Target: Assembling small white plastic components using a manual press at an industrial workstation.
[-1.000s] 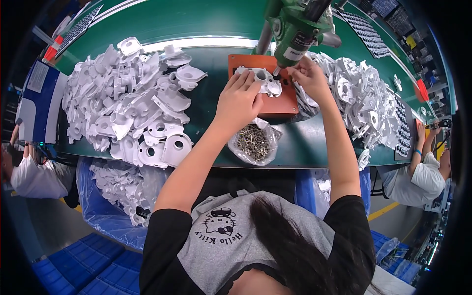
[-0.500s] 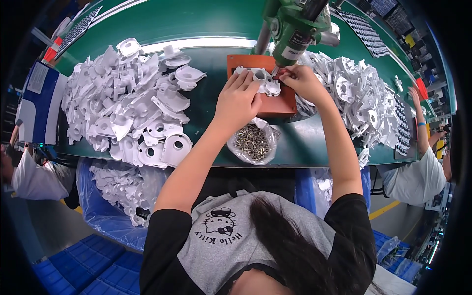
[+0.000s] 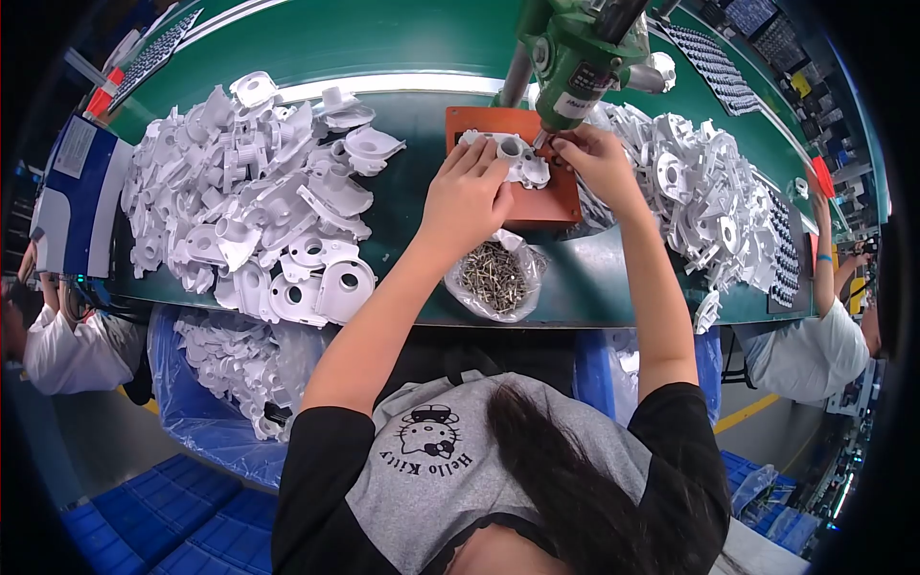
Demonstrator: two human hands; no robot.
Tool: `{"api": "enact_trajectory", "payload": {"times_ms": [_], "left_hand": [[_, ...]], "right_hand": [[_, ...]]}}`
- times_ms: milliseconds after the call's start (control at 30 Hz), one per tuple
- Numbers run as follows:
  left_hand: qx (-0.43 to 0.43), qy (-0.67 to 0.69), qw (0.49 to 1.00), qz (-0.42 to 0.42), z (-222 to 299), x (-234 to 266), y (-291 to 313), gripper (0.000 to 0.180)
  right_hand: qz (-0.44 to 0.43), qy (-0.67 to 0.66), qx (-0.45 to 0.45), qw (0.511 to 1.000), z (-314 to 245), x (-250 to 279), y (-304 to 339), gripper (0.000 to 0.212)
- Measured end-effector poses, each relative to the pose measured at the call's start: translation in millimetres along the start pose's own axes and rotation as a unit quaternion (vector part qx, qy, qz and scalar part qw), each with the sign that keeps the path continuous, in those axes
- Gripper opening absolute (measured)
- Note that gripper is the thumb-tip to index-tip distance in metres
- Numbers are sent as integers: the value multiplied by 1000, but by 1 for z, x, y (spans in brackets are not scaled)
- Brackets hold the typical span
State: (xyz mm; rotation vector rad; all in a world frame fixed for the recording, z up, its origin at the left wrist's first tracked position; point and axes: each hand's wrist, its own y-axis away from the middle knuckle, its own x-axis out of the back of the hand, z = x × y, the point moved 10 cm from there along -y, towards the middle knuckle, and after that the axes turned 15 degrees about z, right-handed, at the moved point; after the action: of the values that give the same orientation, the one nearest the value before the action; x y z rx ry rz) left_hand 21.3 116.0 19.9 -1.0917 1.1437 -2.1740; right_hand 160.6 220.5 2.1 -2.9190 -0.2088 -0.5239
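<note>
Left fingers (image 3: 467, 158) rest on a lobed, tube-necked white part (image 3: 526, 170).

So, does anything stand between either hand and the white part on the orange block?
Nothing visible blocks the left hand, which rests on the white part. The green machine's tip points down between that part and the right hand; contact there is too small to tell.

Part (image 3: 528, 172) on block (image 3: 544, 205) between heaps (image 3: 206, 196)

left hand (image 3: 467, 196) on a white part (image 3: 527, 172) — orange block (image 3: 546, 205) beneath, right hand (image 3: 599, 163) near green machine (image 3: 578, 65)
</note>
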Motion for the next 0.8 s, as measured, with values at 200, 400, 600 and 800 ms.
{"api": "enact_trajectory", "payload": {"times_ms": [200, 400, 600, 800], "left_hand": [[-1, -5, 1000, -6, -1, 0, 0, 18], [1, -2, 1000, -8, 1, 0, 0, 17], [-1, -10, 1000, -13, 0, -2, 0, 19], [-1, -9, 1000, -7, 1, 1, 0, 19]], "right_hand": [[88, 124, 224, 963, -30, -10, 17, 15], [79, 138, 277, 948, -27, -11, 30, 15], [36, 177, 332, 926, -40, -21, 34, 13], [6, -17, 66, 998, 3, 11, 11, 30]]}}
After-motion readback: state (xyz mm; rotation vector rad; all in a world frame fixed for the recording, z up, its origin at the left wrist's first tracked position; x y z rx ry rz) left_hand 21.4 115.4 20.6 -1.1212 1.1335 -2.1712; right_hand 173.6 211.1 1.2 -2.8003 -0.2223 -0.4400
